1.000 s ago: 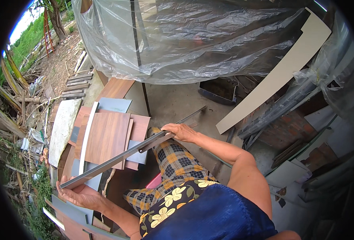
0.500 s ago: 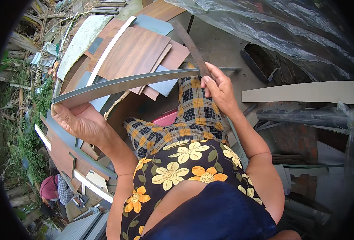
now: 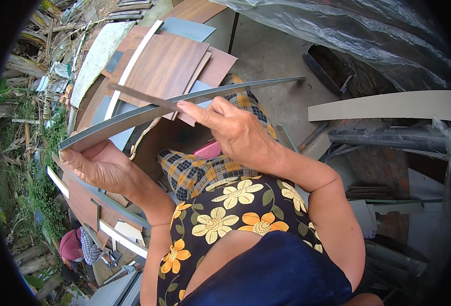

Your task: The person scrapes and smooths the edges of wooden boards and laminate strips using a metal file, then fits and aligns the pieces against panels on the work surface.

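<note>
A long, narrow board (image 3: 149, 113) with a dark grey edge runs slantwise in front of me, its far end out to the right. My left hand (image 3: 97, 162) grips its near left end, thumb against the corner and fingers underneath. My right hand (image 3: 230, 125) is closed round one end of a flat, rusty metal file (image 3: 144, 97), index finger stretched along it. The file crosses the board's upper edge near its middle and points left. The hand hides the file's grip end.
Brown wood-grain panels (image 3: 159, 61) are stacked ahead. A pink thing (image 3: 208, 149) lies between my legs. A long cream board (image 3: 388, 105) and a dark basin (image 3: 327, 71) are to the right, under plastic sheeting (image 3: 348, 30). Another person (image 3: 77, 247) bends at lower left.
My right hand has swung the file left and down along the board, from pointing up to lying across its edge. The board's left end has dipped slightly and its far end has risen.
</note>
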{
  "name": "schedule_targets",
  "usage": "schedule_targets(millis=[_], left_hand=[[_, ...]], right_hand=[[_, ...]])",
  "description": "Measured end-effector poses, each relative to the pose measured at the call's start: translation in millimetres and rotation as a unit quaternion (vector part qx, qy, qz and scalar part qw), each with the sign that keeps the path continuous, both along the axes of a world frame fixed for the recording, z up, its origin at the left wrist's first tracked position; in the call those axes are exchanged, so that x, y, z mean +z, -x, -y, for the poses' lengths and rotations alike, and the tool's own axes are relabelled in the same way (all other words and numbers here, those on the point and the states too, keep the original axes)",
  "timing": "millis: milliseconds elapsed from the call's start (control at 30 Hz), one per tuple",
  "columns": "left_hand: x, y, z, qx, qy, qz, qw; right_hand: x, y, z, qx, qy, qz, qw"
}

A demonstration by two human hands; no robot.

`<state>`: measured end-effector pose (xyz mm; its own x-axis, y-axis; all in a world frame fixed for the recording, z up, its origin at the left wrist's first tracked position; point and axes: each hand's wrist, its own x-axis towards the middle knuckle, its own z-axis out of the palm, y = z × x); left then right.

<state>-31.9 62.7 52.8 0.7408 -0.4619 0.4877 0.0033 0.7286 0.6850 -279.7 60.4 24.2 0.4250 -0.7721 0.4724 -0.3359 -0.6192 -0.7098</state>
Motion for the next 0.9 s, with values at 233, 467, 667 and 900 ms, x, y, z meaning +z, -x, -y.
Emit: schedule_targets(millis=[233,467,667,900], left_hand=[[1,-14,-2,-0.106,0.046,-0.01,0.993],[7,-11,4,-0.216,0.116,-0.005,0.97],[19,-6,8,-0.306,0.148,0.05,0.939],[29,1,6,-0.341,0.145,0.082,0.925]], right_hand=[[-105,88,20,-0.179,-0.132,-0.096,0.97],[-188,160,29,-0.278,-0.164,-0.166,0.932],[-64,93,-5,-0.155,-0.148,-0.052,0.975],[-23,54,-39,0.025,-0.06,0.02,0.998]])
